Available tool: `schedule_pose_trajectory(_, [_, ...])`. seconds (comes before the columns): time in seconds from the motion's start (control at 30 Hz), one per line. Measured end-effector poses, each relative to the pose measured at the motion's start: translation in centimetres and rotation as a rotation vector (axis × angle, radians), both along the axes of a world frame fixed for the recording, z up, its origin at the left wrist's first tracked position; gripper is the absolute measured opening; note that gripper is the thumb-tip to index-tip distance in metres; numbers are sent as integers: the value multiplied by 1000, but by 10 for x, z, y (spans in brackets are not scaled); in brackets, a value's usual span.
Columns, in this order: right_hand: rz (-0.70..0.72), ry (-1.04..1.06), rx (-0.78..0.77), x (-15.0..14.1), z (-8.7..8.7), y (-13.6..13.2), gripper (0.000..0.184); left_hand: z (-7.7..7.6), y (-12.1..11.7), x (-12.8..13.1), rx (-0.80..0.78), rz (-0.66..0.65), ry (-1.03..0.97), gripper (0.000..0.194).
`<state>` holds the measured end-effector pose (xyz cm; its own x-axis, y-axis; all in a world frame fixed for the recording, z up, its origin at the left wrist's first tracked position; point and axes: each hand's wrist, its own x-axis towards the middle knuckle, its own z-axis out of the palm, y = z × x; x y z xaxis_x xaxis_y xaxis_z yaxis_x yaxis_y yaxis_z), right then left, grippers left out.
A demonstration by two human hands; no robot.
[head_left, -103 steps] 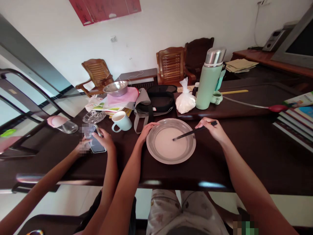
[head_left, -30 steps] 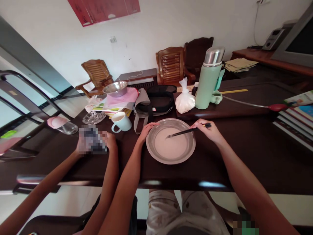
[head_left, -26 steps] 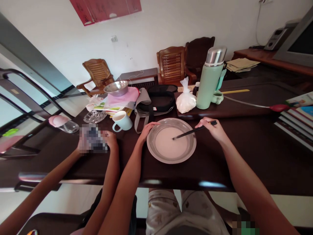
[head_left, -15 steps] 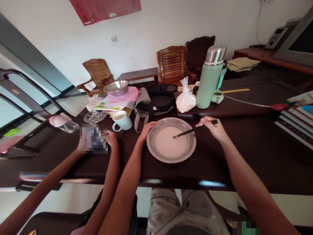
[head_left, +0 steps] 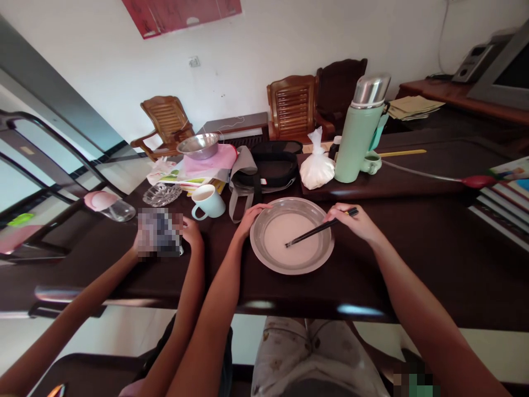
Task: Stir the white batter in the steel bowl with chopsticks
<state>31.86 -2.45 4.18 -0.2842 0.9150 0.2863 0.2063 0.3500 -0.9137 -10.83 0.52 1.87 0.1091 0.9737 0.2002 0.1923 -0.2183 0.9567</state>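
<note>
A wide metal bowl (head_left: 258, 251) stands on the dark table in front of me, with a pale milky liquid (head_left: 285, 231) in it. My left hand (head_left: 250, 220) grips the bowl's left rim, its fingers lying along the far edge. In my right hand (head_left: 349, 220), closed at the bowl's right side, is a pair of black chopsticks (head_left: 314, 231). Their tips dip into the liquid near the middle. Behind the bowl sits a tied clear plastic bag of white powder (head_left: 317, 170), touched by neither hand.
On the left, another person's hands (head_left: 192, 234) hold a blurred-out object. Nearby are a light mug (head_left: 211, 203), a glass ashtray (head_left: 161, 196) and a black-grey bag (head_left: 268, 171). A green thermos (head_left: 357, 143) stands behind right; books (head_left: 502, 212) are stacked far right.
The chopsticks' tips have moved left and toward me through the liquid. My right hand has come closer to the bowl's rim. My left hand stays on the rim.
</note>
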Motion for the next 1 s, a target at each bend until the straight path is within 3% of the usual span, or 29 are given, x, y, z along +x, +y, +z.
schedule_pose_trajectory(0.07, [-39,9,21,-2,2,-1,35,-5,0,-31,101,140,-71,58])
schedule_pose_trajectory(0.2, [-216,46,32,3,3,0,37,-23,8,-59,-9,143,-77,56])
schedule_pose_trajectory(0.3, [-115,22,-6,3,3,-1,38,-29,10,-58,42,128,-127,54])
schedule_pose_trajectory(0.4, [-12,-17,1,-2,2,-2,36,-23,8,-53,28,-28,-174,53])
schedule_pose_trajectory(0.53, [-174,13,45,1,2,-1,33,-4,1,-45,-73,-156,-134,48])
schedule_pose_trajectory(0.6, [-202,35,36,3,2,0,36,5,-2,-31,-88,-157,-104,43])
schedule_pose_trajectory(0.67, [-118,30,7,3,2,-1,37,8,-1,-5,-93,-146,-75,39])
schedule_pose_trajectory(0.77, [6,-5,-6,0,1,-1,34,3,7,51,-100,-72,-9,34])
schedule_pose_trajectory(0.87, [-85,14,22,2,1,0,32,-7,19,94,-105,-69,10,31])
schedule_pose_trajectory(0.93, [-162,49,31,6,1,1,32,-10,24,104,-103,-75,10,29])
schedule_pose_trajectory(1.0, [-143,68,19,8,1,0,34,-11,26,102,-100,-76,14,25])
